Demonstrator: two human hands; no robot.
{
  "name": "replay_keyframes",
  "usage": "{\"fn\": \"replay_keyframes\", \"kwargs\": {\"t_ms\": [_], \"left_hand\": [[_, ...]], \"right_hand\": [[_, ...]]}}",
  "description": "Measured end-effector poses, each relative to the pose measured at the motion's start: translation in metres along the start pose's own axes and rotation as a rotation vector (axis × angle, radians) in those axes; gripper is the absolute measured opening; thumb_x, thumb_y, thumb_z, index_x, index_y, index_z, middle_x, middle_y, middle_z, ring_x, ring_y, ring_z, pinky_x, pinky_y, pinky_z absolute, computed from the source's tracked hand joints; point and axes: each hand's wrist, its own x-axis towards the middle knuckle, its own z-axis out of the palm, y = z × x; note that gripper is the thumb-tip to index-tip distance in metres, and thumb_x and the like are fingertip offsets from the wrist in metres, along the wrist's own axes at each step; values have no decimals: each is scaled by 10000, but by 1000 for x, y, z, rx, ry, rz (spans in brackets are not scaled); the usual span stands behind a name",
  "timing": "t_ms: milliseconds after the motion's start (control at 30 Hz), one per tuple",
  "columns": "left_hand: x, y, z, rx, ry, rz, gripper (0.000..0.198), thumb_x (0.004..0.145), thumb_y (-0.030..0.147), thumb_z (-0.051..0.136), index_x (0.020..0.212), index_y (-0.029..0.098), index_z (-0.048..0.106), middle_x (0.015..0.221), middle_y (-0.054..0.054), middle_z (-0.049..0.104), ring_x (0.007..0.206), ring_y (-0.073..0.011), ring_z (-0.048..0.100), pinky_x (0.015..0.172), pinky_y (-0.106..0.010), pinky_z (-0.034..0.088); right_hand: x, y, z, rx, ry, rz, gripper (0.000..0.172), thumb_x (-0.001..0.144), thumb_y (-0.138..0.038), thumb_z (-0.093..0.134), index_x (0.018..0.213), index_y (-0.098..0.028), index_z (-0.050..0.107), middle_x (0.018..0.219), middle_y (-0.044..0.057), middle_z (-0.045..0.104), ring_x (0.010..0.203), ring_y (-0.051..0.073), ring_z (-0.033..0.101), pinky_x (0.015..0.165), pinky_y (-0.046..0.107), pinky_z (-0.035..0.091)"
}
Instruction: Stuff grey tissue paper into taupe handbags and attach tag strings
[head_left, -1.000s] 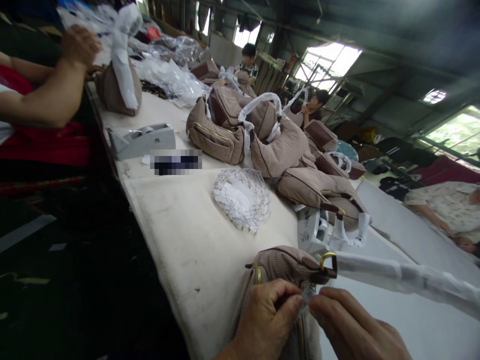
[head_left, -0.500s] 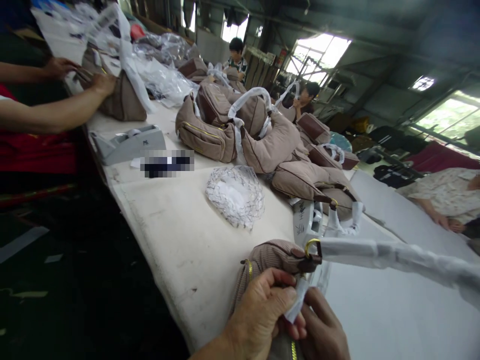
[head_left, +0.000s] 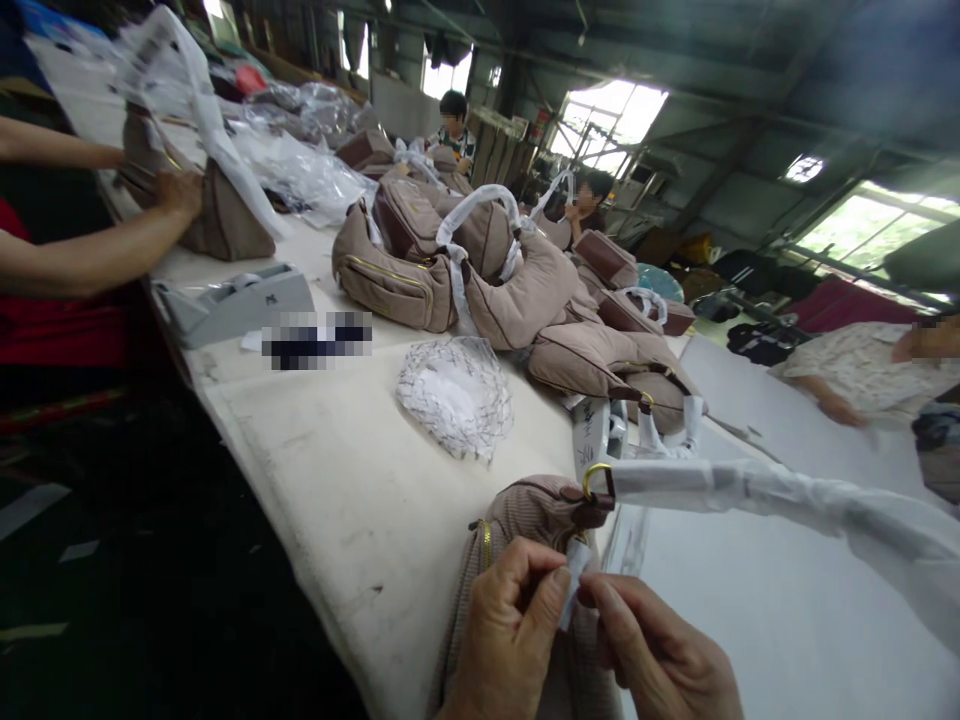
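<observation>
A taupe ribbed handbag (head_left: 517,510) with gold zips lies on the table's near edge in front of me. Its strap (head_left: 697,482), wrapped in white paper, runs off to the right from a gold ring (head_left: 589,482). Both hands pinch a small white paper-like strip (head_left: 574,582) near the end of the bag's zip. My left hand (head_left: 504,630) grips its left edge between thumb and forefinger. From the right, my right hand (head_left: 664,645) closes thumb and fingertips on the other edge. Whatever lies under the strip is hidden.
A clear plastic bag of white paper (head_left: 454,395) lies ahead. Beyond it are piled taupe handbags (head_left: 525,295). Grey tape dispensers (head_left: 251,298) stand at left and behind my bag (head_left: 591,432). A co-worker's hand (head_left: 178,192) holds another bag at left; other people sit across the tables.
My right hand has come up and outward, its fingertips now showing on the strip. The view has shifted slightly. At left, the co-worker's hands have moved on their bag.
</observation>
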Motion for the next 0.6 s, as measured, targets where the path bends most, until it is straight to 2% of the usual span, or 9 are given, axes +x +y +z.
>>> {"fn": "replay_keyframes", "kwargs": {"t_ms": [100,233,333,433,500,567,600], "left_hand": [[-1,0,-2,171,-6,112,238,874,355,514,795,163,630,686,-19,619,634,-126,554,603,-211,426],[4,1,1,222,-63,183,234,893,315,487,798,165,639,734,-42,664,679,-143,598,652,-225,451],[4,2,3,196,-110,167,246,903,326,470,833,161,639,760,-49,672,674,-144,605,635,-227,457],[2,3,-7,104,-110,92,310,899,395,469,1080,171,584,692,-16,647,624,-142,593,612,-232,462],[2,2,-27,46,-6,52,393,907,417,449,1216,178,494,734,-13,657,695,-152,606,703,-253,478],[5,-2,-55,36,204,9,388,916,430,423,1195,172,502,780,-19,659,758,-155,599,784,-267,466],[7,-6,-69,46,296,-20,379,917,441,413,1146,166,535,791,-24,655,765,-158,596,797,-273,462]], "right_hand": [[2,2,7,155,-9,222,397,738,-540,635,652,-153,633,497,-24,460,486,93,412,445,180,343],[9,0,15,378,-83,341,414,716,-556,658,687,-147,597,508,-38,432,470,80,375,430,175,320],[17,-3,24,469,-48,336,397,713,-544,674,724,-159,579,544,-42,450,472,76,375,408,165,316],[22,0,27,424,-15,308,420,719,-560,665,675,-155,565,537,-38,479,459,66,385,416,158,320],[22,8,21,319,-76,313,446,730,-601,629,753,-155,623,525,-26,511,434,71,397,403,165,321],[19,20,8,253,-173,261,591,726,-705,540,908,-157,666,563,9,577,415,97,423,374,194,331],[17,26,0,254,-181,204,664,730,-746,480,989,-162,663,632,35,624,428,115,450,372,216,352]]}}
